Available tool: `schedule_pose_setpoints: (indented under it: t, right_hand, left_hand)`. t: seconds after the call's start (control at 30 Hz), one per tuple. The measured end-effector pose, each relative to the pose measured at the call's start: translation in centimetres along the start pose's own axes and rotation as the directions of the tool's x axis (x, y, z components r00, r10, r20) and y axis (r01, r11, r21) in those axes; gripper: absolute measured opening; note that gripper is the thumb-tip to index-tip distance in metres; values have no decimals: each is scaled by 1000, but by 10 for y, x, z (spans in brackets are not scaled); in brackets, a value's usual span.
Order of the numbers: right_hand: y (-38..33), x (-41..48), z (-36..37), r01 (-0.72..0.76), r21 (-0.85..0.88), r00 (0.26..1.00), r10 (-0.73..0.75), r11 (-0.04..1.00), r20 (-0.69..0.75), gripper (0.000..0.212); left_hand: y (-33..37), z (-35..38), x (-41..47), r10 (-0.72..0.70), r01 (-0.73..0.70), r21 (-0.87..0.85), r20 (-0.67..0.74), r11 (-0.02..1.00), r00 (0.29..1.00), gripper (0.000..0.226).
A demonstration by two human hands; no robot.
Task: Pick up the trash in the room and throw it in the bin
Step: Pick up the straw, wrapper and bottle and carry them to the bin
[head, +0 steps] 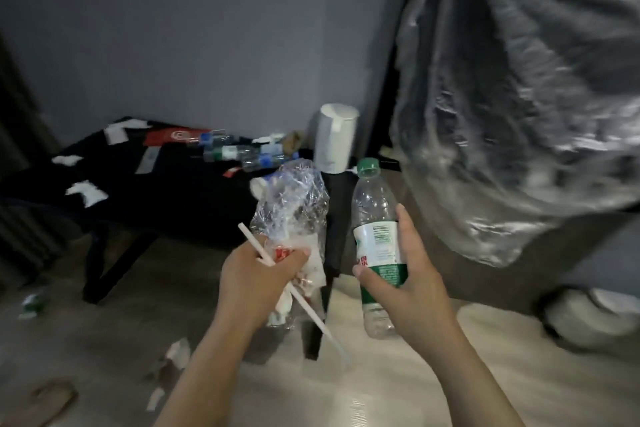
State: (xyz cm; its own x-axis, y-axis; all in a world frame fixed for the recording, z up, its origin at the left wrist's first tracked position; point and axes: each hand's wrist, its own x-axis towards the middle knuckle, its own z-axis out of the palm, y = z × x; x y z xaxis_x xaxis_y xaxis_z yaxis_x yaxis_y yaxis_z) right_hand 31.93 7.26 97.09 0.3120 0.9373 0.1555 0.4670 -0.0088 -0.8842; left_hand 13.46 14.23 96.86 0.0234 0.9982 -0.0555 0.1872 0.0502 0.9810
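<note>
trash gathered up, held over the floor (114, 322)
left hand (256, 276) grips a crumpled clear bag (294, 204) and a straw (254, 243); right hand (415, 274) wraps a green-capped bottle (372, 204), nearly upright. behind, a black table (180, 204) carries more bottles (239, 152).

One wide head-worn camera looks forward and down, close over the left hand (258, 274) and right hand (412, 274), toward the table (173, 204) by the wall (173, 45).

A black table (166, 198) carries paper scraps (86, 191), a red packet (173, 136), plastic bottles (239, 152) — and a white jug (335, 142) at its right end. Paper bits (176, 352) and a sandal (45, 399) lie on the floor (398, 385).
</note>
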Motion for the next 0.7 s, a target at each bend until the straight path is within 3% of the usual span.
schedule_pose_setpoints:
  t: [0.13, 0.3, 0.57, 0.7]
  right_hand:
    - [10, -36, -86, -72, -8, 967, 68, 997, -245, 94]
    - [33, -86, -186, -123, -1, 861, 106, 992, -498, 94]
    - [84, -181, -352, -225, -18, 672, 141, 974, -727, 94]
    - [112, -221, -425, -264, -25, 586, 139, 964, -798, 93]
  left_hand:
    - [33, 84, -24, 107, -109, 0, 226, 994, 968, 37]
    - [68, 187, -68, 191, -186, -51, 409, 981, 893, 41]
    - [107, 370, -180, 337, -317, -149, 634, 937, 696, 40]
    - [116, 455, -229, 320, -276, -187, 736, 943, 596, 42]
